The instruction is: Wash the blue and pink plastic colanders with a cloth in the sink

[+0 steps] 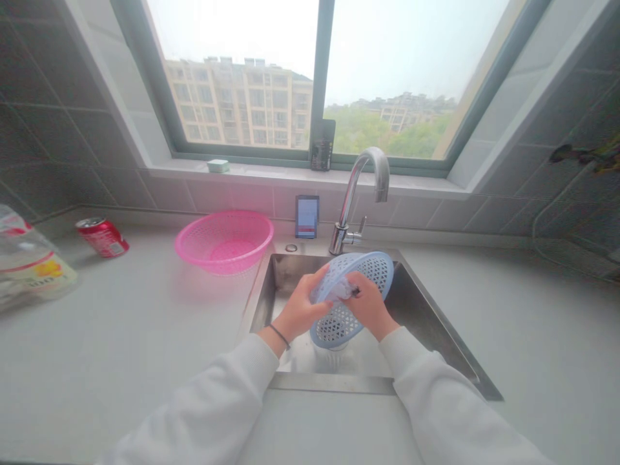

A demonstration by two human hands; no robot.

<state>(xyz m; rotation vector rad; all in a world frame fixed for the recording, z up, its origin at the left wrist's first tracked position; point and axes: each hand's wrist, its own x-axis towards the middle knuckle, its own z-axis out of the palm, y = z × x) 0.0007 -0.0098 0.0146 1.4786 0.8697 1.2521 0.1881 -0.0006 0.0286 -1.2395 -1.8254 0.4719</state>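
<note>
A pale blue perforated plastic basket (372,271) is tilted on its side over the steel sink (426,310). My left hand (300,310) grips its left rim, fingers curled round the edge. My right hand (371,307) is closed and pressed against the basket's surface, holding a small pale object with a dark tip that I cannot make out. Both sleeves are white. A thin band circles my left wrist.
A pink basket (223,240) sits on the counter left of the sink. A chrome tap (361,194) arches over the basin, with a phone (307,216) propped beside it. A red can (103,236) lies on its side and a plastic bag (29,265) rests at far left.
</note>
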